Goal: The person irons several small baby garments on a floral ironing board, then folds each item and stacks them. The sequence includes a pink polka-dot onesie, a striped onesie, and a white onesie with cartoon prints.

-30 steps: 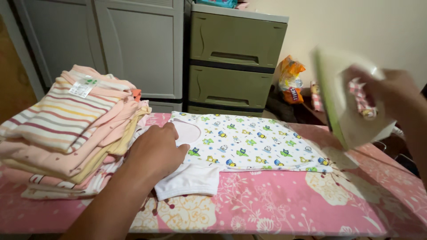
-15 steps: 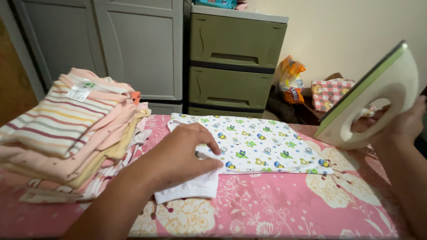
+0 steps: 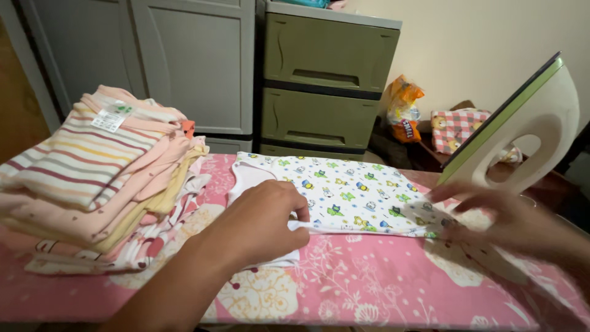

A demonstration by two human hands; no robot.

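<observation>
Hands, left hand (image 3: 261, 224) and right hand (image 3: 504, 215), touch printed shirt (image 3: 350, 193).

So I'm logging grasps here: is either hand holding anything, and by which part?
The left hand pinches the printed baby shirt at its near edge. The right hand holds nothing, reaching over the hem.

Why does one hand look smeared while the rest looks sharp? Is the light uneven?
In the head view, the right hand is streaked by motion blur over the printed baby shirt, while the left hand, the stack of folded clothes and the upright iron are crisp; the light is soft and warm, with no glare.
</observation>
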